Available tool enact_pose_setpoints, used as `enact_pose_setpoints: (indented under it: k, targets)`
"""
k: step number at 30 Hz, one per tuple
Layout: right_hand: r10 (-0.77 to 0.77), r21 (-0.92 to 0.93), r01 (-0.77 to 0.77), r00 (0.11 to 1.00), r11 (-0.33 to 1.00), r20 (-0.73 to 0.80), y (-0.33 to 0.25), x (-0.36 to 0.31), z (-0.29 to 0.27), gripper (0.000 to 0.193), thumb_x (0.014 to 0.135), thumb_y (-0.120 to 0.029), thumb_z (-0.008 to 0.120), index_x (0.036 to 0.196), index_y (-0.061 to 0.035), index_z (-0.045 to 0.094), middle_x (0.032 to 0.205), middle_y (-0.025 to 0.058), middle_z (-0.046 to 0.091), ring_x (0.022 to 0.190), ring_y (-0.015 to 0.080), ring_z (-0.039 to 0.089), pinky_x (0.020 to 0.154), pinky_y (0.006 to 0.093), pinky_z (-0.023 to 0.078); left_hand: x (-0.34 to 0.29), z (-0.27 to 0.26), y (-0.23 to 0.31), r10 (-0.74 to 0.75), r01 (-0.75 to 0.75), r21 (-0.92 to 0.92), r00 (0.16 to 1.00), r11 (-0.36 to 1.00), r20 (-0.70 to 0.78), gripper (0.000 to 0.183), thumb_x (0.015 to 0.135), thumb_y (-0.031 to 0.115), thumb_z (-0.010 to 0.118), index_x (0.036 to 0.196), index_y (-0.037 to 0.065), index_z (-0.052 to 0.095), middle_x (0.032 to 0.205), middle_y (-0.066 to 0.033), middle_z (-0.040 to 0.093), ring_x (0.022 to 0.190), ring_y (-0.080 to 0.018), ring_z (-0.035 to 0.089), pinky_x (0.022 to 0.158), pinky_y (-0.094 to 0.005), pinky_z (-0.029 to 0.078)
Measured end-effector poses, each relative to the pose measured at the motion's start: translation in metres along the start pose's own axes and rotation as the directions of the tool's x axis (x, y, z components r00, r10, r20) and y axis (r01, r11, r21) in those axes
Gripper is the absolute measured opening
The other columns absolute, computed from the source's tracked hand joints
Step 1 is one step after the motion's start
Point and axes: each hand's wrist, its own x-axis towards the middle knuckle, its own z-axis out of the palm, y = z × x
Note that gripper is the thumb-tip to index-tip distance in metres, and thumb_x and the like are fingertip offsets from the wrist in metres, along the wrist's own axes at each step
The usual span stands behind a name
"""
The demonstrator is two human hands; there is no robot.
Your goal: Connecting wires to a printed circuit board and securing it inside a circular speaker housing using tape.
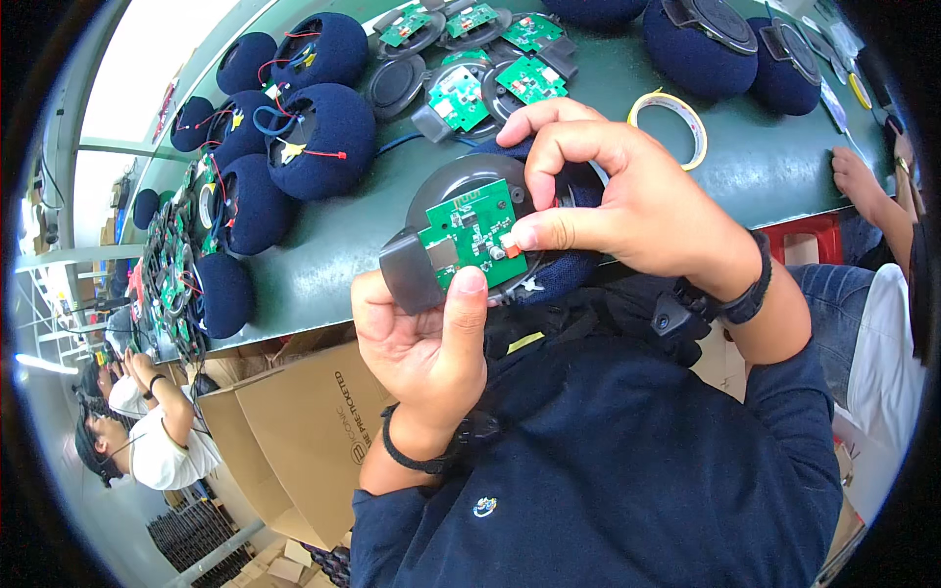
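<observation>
A green circuit board is mounted on a round black plastic base, with a black block at its left end. My left hand grips this assembly from below, thumb on the board's lower edge. My right hand is closed at the board's right side, its thumb pressing against a small orange-and-white connector. The index finger is bent close above it. Behind and right of the board is a navy fabric-covered round housing, partly hidden by my hands.
On the green table several navy round housings with red wires stand at the left. Black bases with boards lie at the back, beside a yellow tape roll. A cardboard box is below. Other people sit on both sides.
</observation>
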Motion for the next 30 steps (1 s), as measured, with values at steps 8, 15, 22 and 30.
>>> enact_pose_setpoints:
  k: [8, 15, 22, 30]
  targets:
    - [-0.02, 0.128, 0.016, 1.0, 0.992, 0.024, 0.003, 0.002, -0.001, 0.02, 0.09, -0.016, 0.08, 0.102, -0.0045, 0.07, 0.12, 0.0137, 0.068, 0.121, 0.0267, 0.063, 0.105, 0.0385, 0.047, 0.007, -0.004, -0.002, -0.001, -0.003, -0.067, 0.998, 0.998, -0.063, 0.025, 0.097, -0.002, 0.066, 0.119, 0.002, 0.054, 0.117, -0.0155, 0.07, 0.104, -0.0196, 0.07, 0.097, -0.0362, 0.056]
    - [-0.049, 0.017, 0.049, 0.999, 0.999, 0.009, -0.003, -0.015, 0.003, 0.031, 0.088, -0.01, 0.079, 0.116, -0.0021, 0.07, 0.141, 0.0173, 0.061, 0.132, 0.0285, 0.057, 0.112, 0.0423, 0.042, 0.002, -0.002, -0.004, 0.028, -0.034, -0.072, 0.996, 0.997, -0.081, 0.027, 0.097, 0.001, 0.068, 0.12, 0.0, 0.054, 0.116, -0.0152, 0.07, 0.103, -0.0204, 0.07, 0.096, -0.0369, 0.055]
    - [-0.332, 0.337, 0.301, 0.942, 0.892, 0.039, 0.027, -0.008, -0.021, 0.044, 0.086, -0.002, 0.082, 0.125, -0.0028, 0.063, 0.12, 0.0163, 0.071, 0.114, 0.0277, 0.069, 0.101, 0.0405, 0.054, 0.006, 0.003, -0.003, 0.572, -0.712, 0.311, 0.696, 0.63, 0.435, 0.029, 0.082, 0.005, 0.079, 0.108, 0.006, 0.065, 0.127, -0.0302, 0.064, 0.106, -0.043, 0.071, 0.086, -0.0468, 0.063]
    - [0.034, 0.513, 0.05, 0.988, 0.857, -0.153, 0.017, -0.016, -0.014, 0.039, 0.094, 0.002, 0.07, 0.126, -0.0035, 0.05, 0.121, 0.0164, 0.068, 0.115, 0.023, 0.067, 0.103, 0.0404, 0.052, -0.007, -0.022, -0.024, 0.355, -0.443, 0.658, 0.894, 0.609, 0.274, 0.048, 0.08, 0.013, 0.083, 0.123, 0.002, 0.065, 0.124, -0.0188, 0.062, 0.11, -0.0349, 0.061, 0.097, -0.0446, 0.049]
